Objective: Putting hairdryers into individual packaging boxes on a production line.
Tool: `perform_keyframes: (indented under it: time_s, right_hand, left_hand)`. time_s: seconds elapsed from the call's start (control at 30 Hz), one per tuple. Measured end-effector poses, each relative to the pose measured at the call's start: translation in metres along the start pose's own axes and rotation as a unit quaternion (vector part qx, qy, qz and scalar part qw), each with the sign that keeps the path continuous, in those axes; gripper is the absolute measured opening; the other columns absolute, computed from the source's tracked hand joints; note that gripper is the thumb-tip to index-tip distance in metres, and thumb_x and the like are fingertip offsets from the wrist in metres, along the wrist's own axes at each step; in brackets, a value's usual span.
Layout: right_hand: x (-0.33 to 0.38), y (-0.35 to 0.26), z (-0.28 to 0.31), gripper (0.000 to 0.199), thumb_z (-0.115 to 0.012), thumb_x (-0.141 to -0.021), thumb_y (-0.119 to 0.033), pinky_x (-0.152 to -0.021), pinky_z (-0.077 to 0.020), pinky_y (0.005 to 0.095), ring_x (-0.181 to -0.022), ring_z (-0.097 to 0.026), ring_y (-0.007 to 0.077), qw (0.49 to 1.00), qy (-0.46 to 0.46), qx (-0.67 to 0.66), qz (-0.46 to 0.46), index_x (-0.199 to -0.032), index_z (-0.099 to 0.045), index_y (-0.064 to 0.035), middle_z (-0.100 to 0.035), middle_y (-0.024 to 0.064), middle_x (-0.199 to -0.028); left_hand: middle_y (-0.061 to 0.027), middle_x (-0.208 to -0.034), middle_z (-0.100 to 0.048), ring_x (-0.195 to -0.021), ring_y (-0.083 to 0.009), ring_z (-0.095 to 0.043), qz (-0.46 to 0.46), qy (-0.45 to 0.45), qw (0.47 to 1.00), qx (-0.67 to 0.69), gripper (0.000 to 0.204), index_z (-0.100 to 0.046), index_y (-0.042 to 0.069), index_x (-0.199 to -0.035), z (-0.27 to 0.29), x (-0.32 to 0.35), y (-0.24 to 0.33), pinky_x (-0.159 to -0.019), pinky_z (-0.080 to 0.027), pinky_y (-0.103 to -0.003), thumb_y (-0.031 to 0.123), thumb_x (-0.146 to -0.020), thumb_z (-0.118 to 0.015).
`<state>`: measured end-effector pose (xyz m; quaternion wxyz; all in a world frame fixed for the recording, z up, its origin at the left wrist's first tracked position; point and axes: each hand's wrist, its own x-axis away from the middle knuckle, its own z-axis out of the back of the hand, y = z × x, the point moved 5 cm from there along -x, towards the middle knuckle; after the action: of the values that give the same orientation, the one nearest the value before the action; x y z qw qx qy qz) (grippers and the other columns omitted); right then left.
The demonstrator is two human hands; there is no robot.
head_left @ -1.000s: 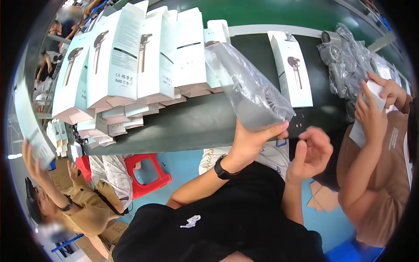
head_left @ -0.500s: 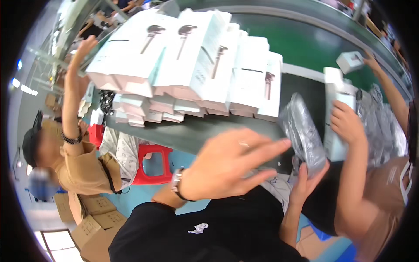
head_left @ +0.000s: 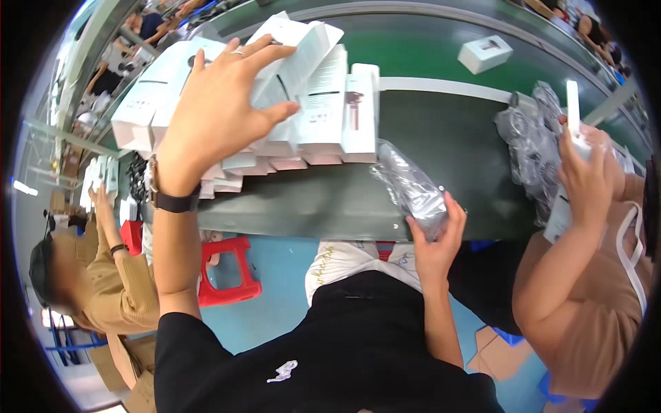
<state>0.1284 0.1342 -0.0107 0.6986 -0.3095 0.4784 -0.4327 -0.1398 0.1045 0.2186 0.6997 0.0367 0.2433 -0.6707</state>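
Note:
My left hand (head_left: 224, 110), with a strapped watch at the wrist, reaches over the stack of white printed cartons (head_left: 323, 103) at the far left of the table. Its fingers are spread and the thumb stands apart; whether they touch a carton cannot be made out. One upper carton (head_left: 303, 48) lies askew just beyond the fingertips. Low over the table's front part, my right hand (head_left: 438, 237) is closed round the near end of a dark grey item in a clear plastic bag (head_left: 411, 186). The bag's far end points up and left.
A co-worker at right handles a white carton (head_left: 561, 213) beside a heap of bagged grey items (head_left: 527, 131). One carton (head_left: 485, 54) lies on the green conveyor (head_left: 406, 51) behind the dark table (head_left: 447, 124). A red stool (head_left: 227, 292) and another co-worker are at left.
My left hand has gone from before my chest up and left over the cartons. My right hand still holds the bagged item. The right co-worker's carton is now released on the conveyor.

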Motion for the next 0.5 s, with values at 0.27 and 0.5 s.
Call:
perform_keyframes:
  time_s: [0.27,0.5]
  right_hand:
    - [0.023,0.007,0.028,0.068,-0.068,-0.082,-0.003,-0.108,-0.0281,0.0382,-0.124,-0.04,0.0251,0.965,0.171,-0.198,-0.017,-0.138,-0.029,-0.0053,-0.039,0.0145,-0.134]
    - [0.028,0.005,0.063,0.044,-0.062,-0.091,-0.029,-0.067,-0.048,0.0319,-0.09,-0.055,0.0214,0.905,0.205,-0.358,-0.102,-0.123,-0.041,-0.0067,-0.052,0.0115,-0.108]
  left_hand:
    - [-0.0184,-0.125,-0.056,-0.111,-0.0338,-0.056,0.028,0.01,0.974,0.223,0.069,-0.046,0.007,-0.129,0.025,-0.003,0.002,-0.094,-0.044,-0.038,0.015,-0.067,-0.076]
    - [-0.0344,-0.13,-0.045,-0.125,-0.0403,-0.046,0.019,-0.012,0.844,0.536,0.073,-0.038,0.01,-0.119,-0.013,0.133,0.076,-0.102,-0.036,-0.045,-0.014,-0.057,-0.068]
